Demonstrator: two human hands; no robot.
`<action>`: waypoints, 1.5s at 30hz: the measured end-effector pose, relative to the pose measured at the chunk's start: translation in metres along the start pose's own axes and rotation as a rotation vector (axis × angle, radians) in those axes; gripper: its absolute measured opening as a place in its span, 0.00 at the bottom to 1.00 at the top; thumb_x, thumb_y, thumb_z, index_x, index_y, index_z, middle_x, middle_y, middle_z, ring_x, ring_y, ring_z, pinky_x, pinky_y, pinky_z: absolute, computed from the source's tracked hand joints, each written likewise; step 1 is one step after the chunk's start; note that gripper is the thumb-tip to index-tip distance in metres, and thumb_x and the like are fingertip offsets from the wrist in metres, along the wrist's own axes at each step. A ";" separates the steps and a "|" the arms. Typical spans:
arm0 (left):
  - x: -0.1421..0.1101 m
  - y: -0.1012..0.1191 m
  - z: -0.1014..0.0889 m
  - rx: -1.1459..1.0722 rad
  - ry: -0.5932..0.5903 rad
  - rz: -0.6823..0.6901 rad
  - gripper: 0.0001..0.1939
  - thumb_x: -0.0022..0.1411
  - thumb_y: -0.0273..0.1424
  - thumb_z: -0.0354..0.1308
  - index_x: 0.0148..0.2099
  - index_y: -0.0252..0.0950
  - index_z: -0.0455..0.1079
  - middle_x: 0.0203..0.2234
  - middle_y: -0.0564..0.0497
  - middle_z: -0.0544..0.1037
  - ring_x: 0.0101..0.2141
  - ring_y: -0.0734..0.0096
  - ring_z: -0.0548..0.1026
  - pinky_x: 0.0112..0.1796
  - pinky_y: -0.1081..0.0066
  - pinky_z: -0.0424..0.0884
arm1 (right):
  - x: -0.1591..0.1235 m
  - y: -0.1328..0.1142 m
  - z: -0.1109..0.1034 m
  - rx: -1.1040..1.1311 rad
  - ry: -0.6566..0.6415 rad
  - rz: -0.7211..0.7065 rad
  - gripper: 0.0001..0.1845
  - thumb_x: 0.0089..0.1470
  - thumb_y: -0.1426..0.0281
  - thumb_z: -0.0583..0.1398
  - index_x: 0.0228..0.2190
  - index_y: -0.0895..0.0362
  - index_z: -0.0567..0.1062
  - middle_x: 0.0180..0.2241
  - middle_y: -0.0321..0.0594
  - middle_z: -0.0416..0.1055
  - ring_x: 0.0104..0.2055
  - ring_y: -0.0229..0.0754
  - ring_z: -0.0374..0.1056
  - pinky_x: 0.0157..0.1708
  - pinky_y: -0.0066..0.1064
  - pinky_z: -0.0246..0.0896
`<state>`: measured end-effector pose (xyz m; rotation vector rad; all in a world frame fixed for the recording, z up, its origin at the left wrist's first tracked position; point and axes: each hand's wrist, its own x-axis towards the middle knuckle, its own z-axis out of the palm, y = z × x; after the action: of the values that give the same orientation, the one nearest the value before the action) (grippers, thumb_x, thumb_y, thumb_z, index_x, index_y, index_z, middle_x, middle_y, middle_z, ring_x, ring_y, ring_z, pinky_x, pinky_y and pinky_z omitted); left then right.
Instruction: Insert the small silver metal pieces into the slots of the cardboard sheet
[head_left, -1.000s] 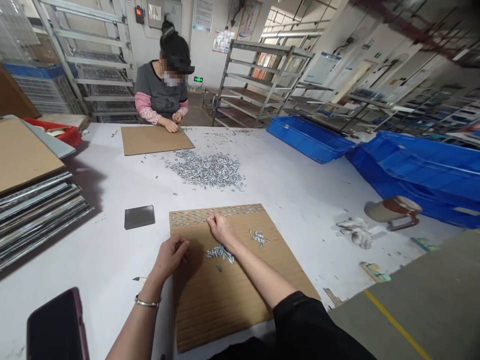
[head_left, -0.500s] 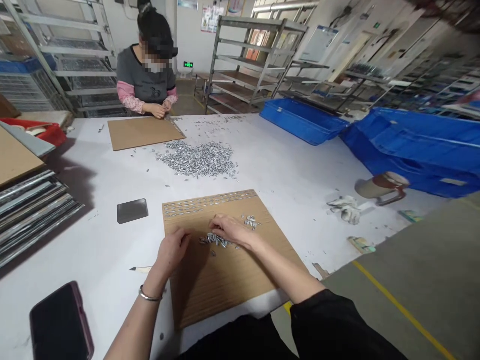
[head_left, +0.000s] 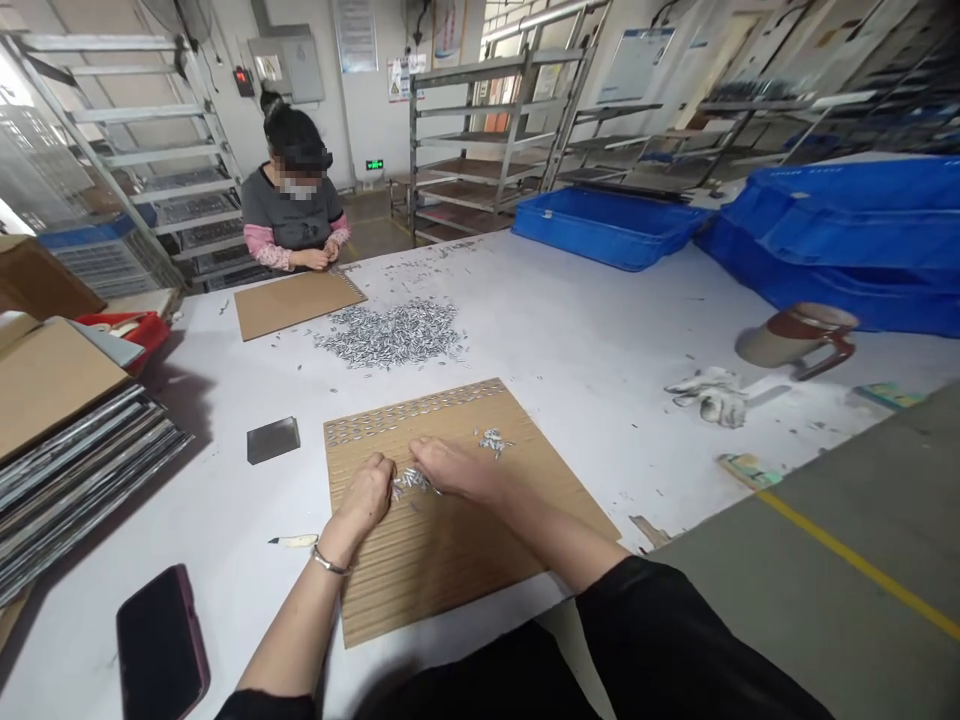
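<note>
A brown cardboard sheet [head_left: 450,560] lies in front of me, with rows of small silvery leaf-shaped pieces [head_left: 412,408] along its far edge. My left hand [head_left: 369,490] is over the sheet's left part, fingers curled and closed at the left side of a small loose pile [head_left: 412,482] of the same pieces. Over that pile's right side, my right hand [head_left: 446,465] is bent down with fingers drawn together. What either hand's fingertips pinch is too small or hidden to make out. Another little cluster [head_left: 493,442] sits farther right on the sheet.
A large heap of silvery pieces [head_left: 394,332] lies beyond the sheet. Across the table a person [head_left: 296,215] works at another cardboard sheet [head_left: 292,305]. Around me are a dark block [head_left: 274,440], a knife [head_left: 294,541], a phone [head_left: 161,640], stacked boards [head_left: 90,470], a mug [head_left: 799,338] and blue crates [head_left: 611,230].
My left hand has moved right, up to the loose pile. The right hand has shifted slightly left, its fingers lower over the pile. The camera view has turned a little.
</note>
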<state>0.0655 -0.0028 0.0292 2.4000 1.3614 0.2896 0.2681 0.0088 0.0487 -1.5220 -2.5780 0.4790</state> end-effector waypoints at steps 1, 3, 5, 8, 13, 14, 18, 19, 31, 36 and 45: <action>0.000 0.001 0.000 0.005 -0.005 0.004 0.12 0.67 0.20 0.45 0.40 0.36 0.69 0.38 0.44 0.73 0.39 0.62 0.73 0.42 0.66 0.67 | 0.000 0.002 0.001 0.023 0.024 0.019 0.10 0.66 0.76 0.52 0.39 0.58 0.74 0.41 0.50 0.75 0.42 0.46 0.71 0.40 0.31 0.58; -0.001 0.002 0.000 0.019 -0.010 0.006 0.13 0.67 0.20 0.44 0.41 0.37 0.68 0.38 0.43 0.72 0.39 0.62 0.73 0.42 0.65 0.67 | 0.003 0.009 0.000 0.061 0.068 0.101 0.11 0.67 0.73 0.52 0.37 0.57 0.74 0.40 0.49 0.76 0.41 0.45 0.72 0.39 0.31 0.58; -0.003 0.003 0.002 0.034 -0.007 0.006 0.13 0.68 0.21 0.43 0.41 0.37 0.67 0.38 0.43 0.72 0.39 0.61 0.73 0.42 0.65 0.67 | 0.009 0.017 -0.002 0.073 0.107 0.199 0.12 0.68 0.72 0.51 0.36 0.57 0.74 0.39 0.50 0.77 0.41 0.45 0.72 0.38 0.30 0.57; -0.003 0.004 0.004 -0.008 0.022 -0.005 0.11 0.69 0.23 0.43 0.40 0.38 0.66 0.38 0.44 0.72 0.38 0.61 0.72 0.42 0.64 0.67 | 0.018 0.026 -0.006 0.084 0.133 0.244 0.11 0.67 0.70 0.53 0.37 0.57 0.74 0.38 0.49 0.77 0.40 0.45 0.72 0.37 0.30 0.56; 0.011 -0.001 0.005 -0.361 0.147 -0.046 0.10 0.72 0.33 0.42 0.39 0.40 0.62 0.33 0.48 0.73 0.35 0.65 0.72 0.41 0.65 0.68 | 0.023 0.040 -0.003 0.082 0.108 0.151 0.08 0.65 0.73 0.54 0.37 0.56 0.74 0.39 0.47 0.77 0.41 0.45 0.72 0.39 0.30 0.56; 0.015 -0.003 0.007 -0.453 0.163 -0.074 0.10 0.72 0.36 0.43 0.38 0.40 0.61 0.32 0.49 0.73 0.33 0.66 0.72 0.39 0.66 0.69 | 0.024 0.042 -0.001 0.080 0.105 0.131 0.09 0.65 0.74 0.54 0.37 0.57 0.74 0.40 0.47 0.77 0.42 0.44 0.71 0.39 0.30 0.56; 0.031 -0.008 0.022 -0.884 0.199 -0.151 0.16 0.71 0.46 0.46 0.40 0.39 0.60 0.29 0.53 0.74 0.23 0.73 0.72 0.30 0.70 0.69 | 0.031 0.051 0.006 0.129 0.139 0.109 0.11 0.65 0.73 0.52 0.39 0.58 0.74 0.38 0.46 0.77 0.40 0.43 0.70 0.40 0.30 0.56; 0.033 -0.009 0.025 -0.980 0.219 -0.156 0.17 0.70 0.47 0.47 0.40 0.39 0.60 0.29 0.52 0.75 0.23 0.73 0.72 0.29 0.70 0.69 | 0.034 0.052 0.007 0.163 0.163 0.117 0.11 0.65 0.73 0.52 0.38 0.58 0.75 0.36 0.45 0.77 0.39 0.43 0.70 0.40 0.30 0.56; 0.032 -0.014 0.036 -1.270 0.273 -0.268 0.21 0.55 0.45 0.67 0.43 0.35 0.72 0.30 0.49 0.79 0.31 0.68 0.79 0.32 0.69 0.75 | 0.066 0.058 0.024 0.631 0.301 0.165 0.06 0.54 0.74 0.60 0.32 0.58 0.78 0.28 0.37 0.77 0.29 0.38 0.70 0.34 0.27 0.62; 0.033 -0.013 0.036 -1.235 0.241 -0.279 0.19 0.56 0.45 0.66 0.40 0.34 0.75 0.28 0.50 0.79 0.31 0.67 0.79 0.34 0.67 0.77 | 0.073 0.050 0.025 0.463 0.293 0.194 0.07 0.54 0.75 0.60 0.32 0.58 0.79 0.32 0.40 0.78 0.35 0.41 0.72 0.40 0.29 0.63; 0.032 -0.012 0.035 -1.243 0.327 -0.282 0.17 0.56 0.42 0.67 0.39 0.34 0.76 0.26 0.50 0.80 0.28 0.68 0.78 0.33 0.69 0.77 | 0.066 0.042 0.014 0.415 0.366 0.253 0.06 0.54 0.77 0.58 0.32 0.58 0.75 0.31 0.41 0.76 0.36 0.42 0.71 0.41 0.31 0.62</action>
<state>0.0853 0.0229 -0.0075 1.1440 1.0809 1.0896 0.2669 0.0820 0.0175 -1.6056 -1.8838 0.6423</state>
